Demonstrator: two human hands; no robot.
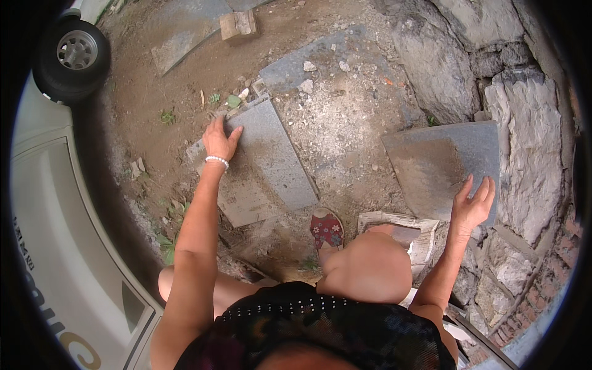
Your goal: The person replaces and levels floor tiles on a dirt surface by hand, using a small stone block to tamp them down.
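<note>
My left hand, with a white bead bracelet at the wrist, is at the left edge of a flat grey stone slab. Its thumb is apart from the fingers and lies over the slab's surface; the fingertips are at the edge, and I cannot see whether they reach under it. The slab lies on the ground, partly dusted with brown soil. On the right, my right hand has its fingers stretched out and apart over another grey slab. Brown dirt covers much of that slab's left part. Whether the fingertips touch it is unclear.
A rough stone wall rises along the right. A light-coloured vehicle with a black tyre stands on the left. Farther off lie a block and more slabs. My flowered shoe is beside a broken white box.
</note>
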